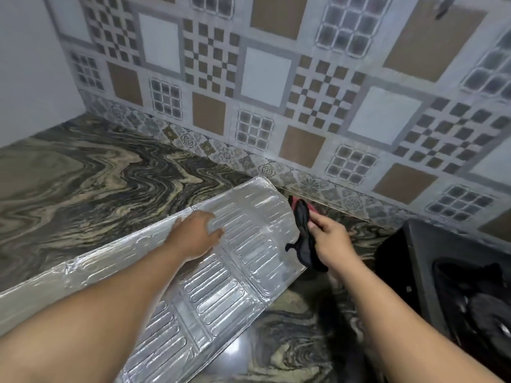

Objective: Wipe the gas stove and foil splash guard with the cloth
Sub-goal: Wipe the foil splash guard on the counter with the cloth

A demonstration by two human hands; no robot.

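A silver embossed foil splash guard [243,261] lies flat on the marbled countertop [83,175], running from the lower left toward the tiled wall. My left hand [196,233] rests flat on its upper part, fingers spread. Just past the guard's right edge, my right hand [331,241] grips a dark cloth [302,233] with a pink edge, bunched and hanging beside the foil. The black gas stove [456,275] sits at the right edge of view, partly cut off.
A patterned tiled wall [276,78] rises behind the counter, with a plain white wall at the left. A dark object hangs on the wall at the top right [442,9]. Marbled counter extends left of the guard.
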